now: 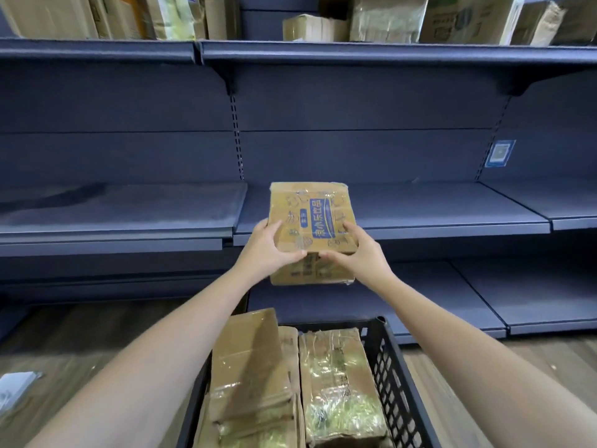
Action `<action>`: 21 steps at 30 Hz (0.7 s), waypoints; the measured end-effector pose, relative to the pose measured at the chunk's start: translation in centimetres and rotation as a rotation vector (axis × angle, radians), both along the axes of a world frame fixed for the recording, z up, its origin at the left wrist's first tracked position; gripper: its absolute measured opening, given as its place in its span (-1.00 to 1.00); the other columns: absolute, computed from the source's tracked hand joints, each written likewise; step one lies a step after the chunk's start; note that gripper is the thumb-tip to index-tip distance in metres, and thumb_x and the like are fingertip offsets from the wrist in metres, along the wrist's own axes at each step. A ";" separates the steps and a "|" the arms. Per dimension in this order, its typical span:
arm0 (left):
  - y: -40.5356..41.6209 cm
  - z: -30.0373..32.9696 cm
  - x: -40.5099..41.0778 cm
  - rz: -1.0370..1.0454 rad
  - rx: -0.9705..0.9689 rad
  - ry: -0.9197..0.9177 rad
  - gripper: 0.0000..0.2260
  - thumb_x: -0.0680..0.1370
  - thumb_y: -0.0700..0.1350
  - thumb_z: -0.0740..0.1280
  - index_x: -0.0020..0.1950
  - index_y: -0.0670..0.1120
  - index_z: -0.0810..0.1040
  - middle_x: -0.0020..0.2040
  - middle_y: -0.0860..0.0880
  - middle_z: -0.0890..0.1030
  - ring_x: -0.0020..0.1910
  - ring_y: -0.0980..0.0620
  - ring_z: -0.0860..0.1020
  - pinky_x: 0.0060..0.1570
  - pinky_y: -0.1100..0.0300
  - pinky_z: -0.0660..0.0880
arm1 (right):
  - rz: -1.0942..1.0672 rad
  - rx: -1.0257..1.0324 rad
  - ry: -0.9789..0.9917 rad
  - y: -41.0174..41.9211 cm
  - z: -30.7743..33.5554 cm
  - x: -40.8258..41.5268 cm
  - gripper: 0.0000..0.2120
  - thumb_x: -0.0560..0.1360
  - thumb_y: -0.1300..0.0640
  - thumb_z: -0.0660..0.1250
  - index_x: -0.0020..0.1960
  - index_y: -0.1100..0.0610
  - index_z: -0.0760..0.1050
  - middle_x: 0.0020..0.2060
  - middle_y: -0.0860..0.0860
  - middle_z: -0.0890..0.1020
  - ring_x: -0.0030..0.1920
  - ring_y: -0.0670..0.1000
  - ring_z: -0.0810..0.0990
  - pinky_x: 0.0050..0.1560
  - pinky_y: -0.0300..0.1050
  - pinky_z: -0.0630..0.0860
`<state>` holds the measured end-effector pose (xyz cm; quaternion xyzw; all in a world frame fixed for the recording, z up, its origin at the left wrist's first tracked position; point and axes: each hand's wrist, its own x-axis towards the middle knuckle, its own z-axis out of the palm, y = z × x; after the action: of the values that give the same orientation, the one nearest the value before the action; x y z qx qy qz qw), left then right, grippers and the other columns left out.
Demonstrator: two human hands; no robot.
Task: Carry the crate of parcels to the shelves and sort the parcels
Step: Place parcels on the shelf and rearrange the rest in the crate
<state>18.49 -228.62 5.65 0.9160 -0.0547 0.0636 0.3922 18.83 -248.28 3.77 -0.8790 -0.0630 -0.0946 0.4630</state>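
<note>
Parcels [339,383] lie in crate [397,376] before the shelves [420,218].

Both bare forearms extend forward, converging toward the centre. The left hand [268,250] and right hand [358,250] are level, palms facing inward, fingers curled in a closed two-sided grip, with thumbs nearly meeting along the near edge.

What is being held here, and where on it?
A taped cardboard box, gripped by both hands at its near corners: left hand, right hand.
</note>
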 end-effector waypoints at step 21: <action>0.8 -0.8 14.5 0.327 -0.150 -0.098 -0.47 0.46 0.07 0.43 0.34 -0.14 0.43 0.31 -0.09 0.51 0.30 -0.10 0.48 0.15 0.05 0.45 | -0.087 0.166 0.082 4.2 0.1 15.2 -0.29 0.50 -0.05 0.36 0.49 0.12 0.09 0.46 0.06 0.27 0.43 0.07 0.30 0.28 -0.11 0.30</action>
<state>33.03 -227.77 4.83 0.8768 0.0807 0.1751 0.4406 33.99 -244.07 3.88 -0.8428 0.0025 -0.0834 0.5318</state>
